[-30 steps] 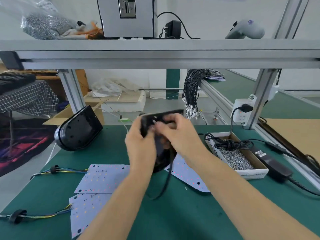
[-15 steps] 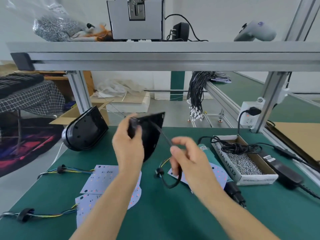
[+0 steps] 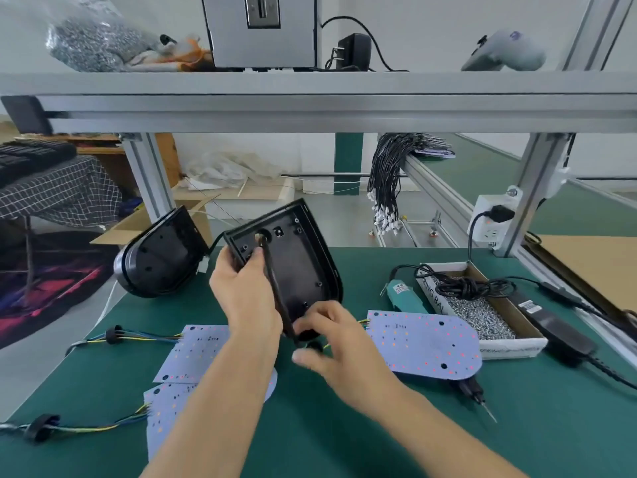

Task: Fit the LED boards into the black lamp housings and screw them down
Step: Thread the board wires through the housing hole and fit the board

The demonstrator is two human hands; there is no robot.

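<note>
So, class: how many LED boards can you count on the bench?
3: one right board beside the screw box, and two left boards overlapping, partly behind the left arm. More may be hidden.

Left hand (image 3: 246, 298) raised, fingers curled in a grip, thumb toward twelve o'clock; right hand (image 3: 339, 346) at its four o'clock, fingertips pinching.

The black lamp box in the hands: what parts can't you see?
- Lamp housing, head view: lower end hidden behind the right hand.
- Black cable: its end is lost under that hand's blurred fingers.
- Left hand covers the housing's left corner.
- Box lettering: partly covered by cord.
</note>
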